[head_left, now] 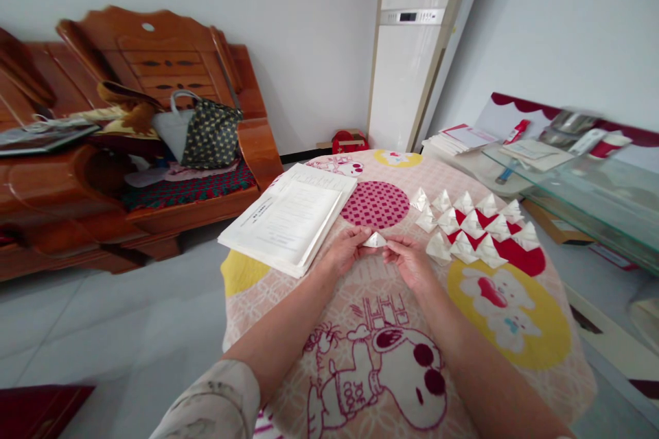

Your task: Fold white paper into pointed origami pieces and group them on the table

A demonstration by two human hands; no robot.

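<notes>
And here are the hands, meeting above the near middle of the bench (437,177), with a small folded paper piece (375,241) between them. The left hand (348,251) has its thumb and fingers pinched together on the left corner; the right hand (410,262), fingers curled and nearly closed, has the right corner at its fingertips. Gripping only the ends probably spares the peak and keeps the creases crisp.

Just beyond to the right, look at the finished-looking pieces (471,224), standing points up in three rough rows, the nearest one shorter. Spread like that, I'd guess, they don't crush each other and are easy to count. Over on the left lies the paper stack (288,216), flat and squared off near the bench's edge, likely so the left arm can reach it while the middle stays workable.

Further out, on the far left, a patterned handbag (213,134) sits on the wooden sofa (159,58), safely off the bench; to the far right, a glass shelf (546,185) carries the odds and ends.
</notes>
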